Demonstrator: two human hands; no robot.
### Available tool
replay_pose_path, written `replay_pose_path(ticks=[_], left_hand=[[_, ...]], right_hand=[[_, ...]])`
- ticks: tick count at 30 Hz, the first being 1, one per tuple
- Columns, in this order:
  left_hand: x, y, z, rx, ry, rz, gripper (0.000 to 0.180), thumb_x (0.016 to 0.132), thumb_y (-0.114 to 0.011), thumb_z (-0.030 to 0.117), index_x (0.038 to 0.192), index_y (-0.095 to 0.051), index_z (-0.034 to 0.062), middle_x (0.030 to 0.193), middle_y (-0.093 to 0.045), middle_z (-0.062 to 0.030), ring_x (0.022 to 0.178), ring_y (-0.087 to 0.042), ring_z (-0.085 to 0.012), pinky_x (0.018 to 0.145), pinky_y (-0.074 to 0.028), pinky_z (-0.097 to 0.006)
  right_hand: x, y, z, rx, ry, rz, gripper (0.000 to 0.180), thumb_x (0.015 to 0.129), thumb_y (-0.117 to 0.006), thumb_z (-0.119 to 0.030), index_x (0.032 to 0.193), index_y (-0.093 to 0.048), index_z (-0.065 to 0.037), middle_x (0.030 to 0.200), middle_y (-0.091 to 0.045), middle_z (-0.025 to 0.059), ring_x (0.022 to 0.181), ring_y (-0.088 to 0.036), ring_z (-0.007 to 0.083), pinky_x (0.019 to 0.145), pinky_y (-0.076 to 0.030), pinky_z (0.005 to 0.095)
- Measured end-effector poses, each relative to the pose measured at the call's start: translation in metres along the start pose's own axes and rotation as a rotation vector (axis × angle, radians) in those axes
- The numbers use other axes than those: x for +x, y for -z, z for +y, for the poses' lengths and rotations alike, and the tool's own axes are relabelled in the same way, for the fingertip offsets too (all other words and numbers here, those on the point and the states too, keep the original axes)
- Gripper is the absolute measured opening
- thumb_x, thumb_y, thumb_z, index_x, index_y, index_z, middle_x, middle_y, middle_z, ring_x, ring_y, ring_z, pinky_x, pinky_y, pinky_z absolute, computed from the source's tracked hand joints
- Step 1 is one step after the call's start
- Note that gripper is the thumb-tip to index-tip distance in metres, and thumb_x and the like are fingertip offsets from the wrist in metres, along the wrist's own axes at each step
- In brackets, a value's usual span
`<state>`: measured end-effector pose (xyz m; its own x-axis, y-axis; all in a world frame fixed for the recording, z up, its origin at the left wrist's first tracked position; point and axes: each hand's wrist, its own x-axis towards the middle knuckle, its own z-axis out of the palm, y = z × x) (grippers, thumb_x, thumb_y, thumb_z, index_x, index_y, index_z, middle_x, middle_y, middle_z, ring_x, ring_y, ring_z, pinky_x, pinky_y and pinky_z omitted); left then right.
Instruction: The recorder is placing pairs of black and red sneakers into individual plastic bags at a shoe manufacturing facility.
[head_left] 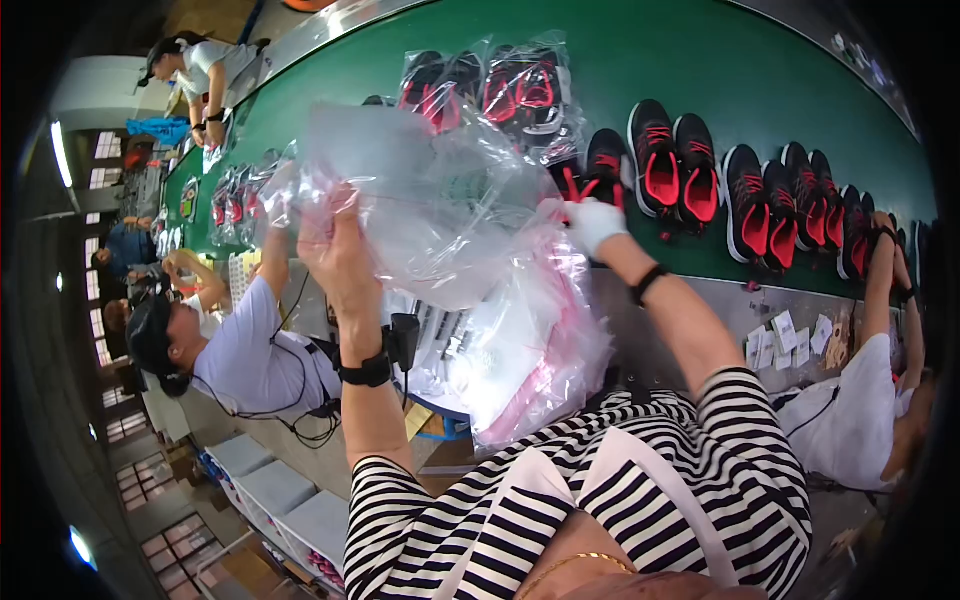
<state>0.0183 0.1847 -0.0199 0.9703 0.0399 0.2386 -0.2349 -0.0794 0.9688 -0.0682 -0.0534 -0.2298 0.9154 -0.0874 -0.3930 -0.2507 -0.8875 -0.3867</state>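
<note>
Bagging step: left hand [335, 245] grip pinched on clear plastic bag [430, 200], gloved right hand [594, 222] closed on black-red shoe [605, 165]; next probably needs bag mouth spread.

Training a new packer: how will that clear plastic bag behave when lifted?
The clear plastic bag looks floppy: it crumples and billows above the left hand. Probably very light, since one bare hand holds it aloft. Its glossy film may slip, so pinching with the fingers seems wise.

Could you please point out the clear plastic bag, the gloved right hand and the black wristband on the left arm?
Plastic bag [440, 205], head view, crumpled middle.
Right hand [594, 222], head view, back of white glove.
Wristband [365, 373], head view, strap's outer face.
</note>
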Motion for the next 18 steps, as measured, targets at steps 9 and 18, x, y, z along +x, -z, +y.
replay_pose_path(ticks=[9, 18], left_hand=[[-0.012, -0.047, 0.008, -0.092, -0.020, -0.118, 0.019, 0.087, -0.060, 0.008, 0.105, -0.063, 0.0001, 0.088, -0.062, -0.0001, 0.078, -0.053, -0.0062, 0.068, -0.042, -0.021], [-0.012, -0.078, 0.033, -0.176, 0.067, -0.236, 0.012, 0.085, -0.061, 0.008, 0.094, -0.064, 0.0017, 0.080, -0.060, 0.0033, 0.069, -0.050, -0.0043, 0.061, -0.039, -0.019]], right_hand=[[-0.044, -0.009, 0.044, -0.183, 0.043, 0.105, 0.046, 0.069, -0.068, -0.049, 0.095, -0.060, -0.012, 0.096, -0.052, 0.0159, 0.090, -0.057, 0.0311, 0.070, -0.050, 0.0424], [-0.154, 0.116, 0.090, 1.104, 0.074, 0.410, 0.037, 0.085, -0.061, -0.034, 0.096, -0.063, 0.001, 0.078, -0.063, 0.0020, 0.063, -0.051, 0.0068, 0.058, -0.042, 0.0248]])
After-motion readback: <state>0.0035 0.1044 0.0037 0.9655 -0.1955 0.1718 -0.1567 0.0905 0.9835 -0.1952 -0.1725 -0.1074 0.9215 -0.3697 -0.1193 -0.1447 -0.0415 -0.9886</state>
